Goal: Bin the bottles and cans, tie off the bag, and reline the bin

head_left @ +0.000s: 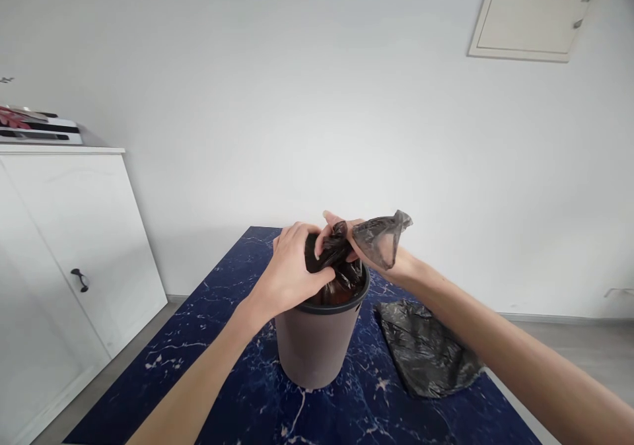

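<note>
A grey trash can [317, 349] with a dark rim stands upright on the table. Inside it is a thin black trash bag [349, 274], whose gathered neck rises above the rim. My right hand [341, 234] is closed around that twisted neck, and the loose, see-through end of the bag sticks out to the right over my wrist. On the left side of the opening, my left hand [293, 263] is curled round the bag at the rim, its thumb across the front. The bag partly hides the fingers of both hands.
A second black plastic bag [428, 349] lies flattened on the blue marbled table [222, 339], right of the can and partly under my right forearm. A white cabinet [74, 234] stands at left. Behind the table is a pale wall [307, 102] with a closed panel [535, 21].
</note>
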A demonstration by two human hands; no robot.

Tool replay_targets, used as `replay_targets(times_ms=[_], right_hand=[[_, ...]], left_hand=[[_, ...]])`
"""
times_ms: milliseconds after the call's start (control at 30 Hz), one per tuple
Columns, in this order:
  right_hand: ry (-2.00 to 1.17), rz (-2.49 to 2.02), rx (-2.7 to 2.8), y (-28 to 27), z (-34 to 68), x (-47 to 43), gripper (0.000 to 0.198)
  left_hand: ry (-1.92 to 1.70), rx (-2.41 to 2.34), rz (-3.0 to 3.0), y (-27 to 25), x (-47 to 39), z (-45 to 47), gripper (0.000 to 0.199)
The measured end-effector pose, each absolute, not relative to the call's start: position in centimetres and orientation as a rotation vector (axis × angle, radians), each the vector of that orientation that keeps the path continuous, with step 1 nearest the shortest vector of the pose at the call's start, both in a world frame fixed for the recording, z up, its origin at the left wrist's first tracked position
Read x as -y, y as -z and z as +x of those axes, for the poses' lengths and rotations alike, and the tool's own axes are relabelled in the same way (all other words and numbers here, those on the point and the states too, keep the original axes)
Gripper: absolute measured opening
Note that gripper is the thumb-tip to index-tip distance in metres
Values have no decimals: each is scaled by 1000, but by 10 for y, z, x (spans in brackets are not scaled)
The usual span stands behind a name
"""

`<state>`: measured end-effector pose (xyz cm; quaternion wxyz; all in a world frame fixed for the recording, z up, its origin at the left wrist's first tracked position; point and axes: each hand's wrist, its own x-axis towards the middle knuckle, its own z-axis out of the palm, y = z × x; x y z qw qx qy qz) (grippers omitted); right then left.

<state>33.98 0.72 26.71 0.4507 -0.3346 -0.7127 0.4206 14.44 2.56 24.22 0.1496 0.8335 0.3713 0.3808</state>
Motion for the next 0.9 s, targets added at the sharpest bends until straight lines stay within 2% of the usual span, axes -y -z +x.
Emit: replay_targets(times_ms=[100, 167, 300, 533, 733, 900], right_hand=[[-928, -834, 1902, -280, 346, 6, 56], [-887, -779, 2051, -284, 353, 10, 59], [-864, -743, 2253, -280, 369, 6, 47], [-571, -746, 2263, -267, 377, 5, 25], [-169, -965, 2203, -253, 371, 1, 44], [118, -970, 2117, -239, 363, -9, 35]], left_hand=[[-1095, -918, 2495, -246, -34, 143, 9], [-1080, -837, 2528, -248, -39, 143, 15], [-1062, -792, 2492, -251, -44, 143, 26], [-1046, -866, 2348, -253, -46, 142, 16], [-1097, -968, 2414, -250, -41, 142, 15], [-1050, -974, 2507, -244, -31, 137, 12]])
